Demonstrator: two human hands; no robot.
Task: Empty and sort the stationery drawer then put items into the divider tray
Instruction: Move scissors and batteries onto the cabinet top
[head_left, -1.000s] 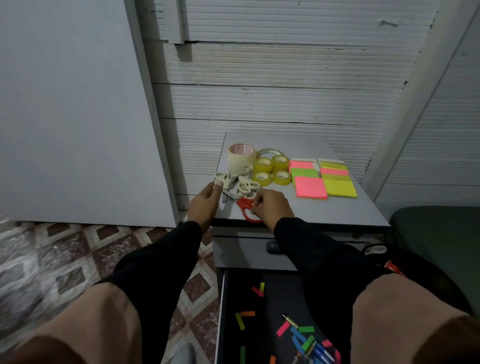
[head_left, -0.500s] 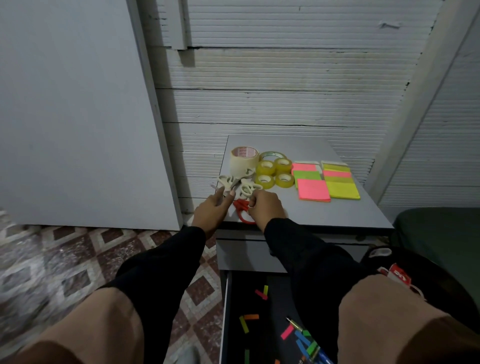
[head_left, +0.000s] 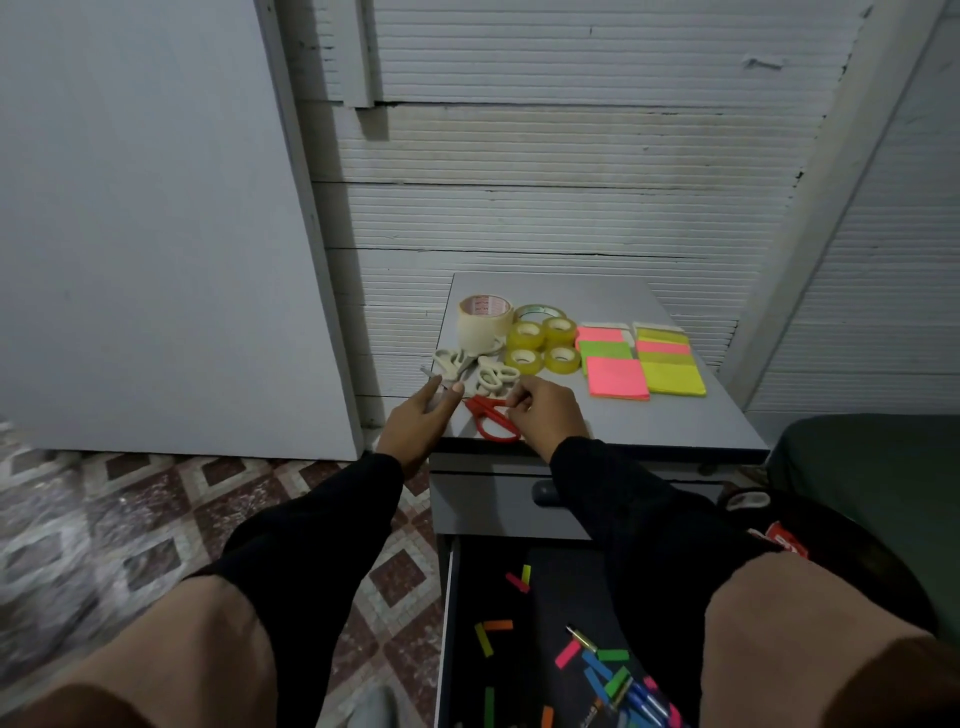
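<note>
Two pairs of white scissors and a pair of red scissors lie at the front left of the grey cabinet top. My left hand reaches over the left edge and pinches the blades of the left white scissors between thumb and fingers. My right hand has its fingers curled on the red scissors. Behind them stand a masking tape roll and several clear tape rolls. Pink sticky notes and yellow sticky notes lie to the right.
Below the cabinet top the dark drawer stands open, holding loose coloured strips and pens. My knees frame the bottom. A white panel leans at left over the tiled floor; a dark seat is at right.
My left hand slid from the white scissors' handles to their blades. My right hand stayed on the red scissors, and the camera tilted slightly.
</note>
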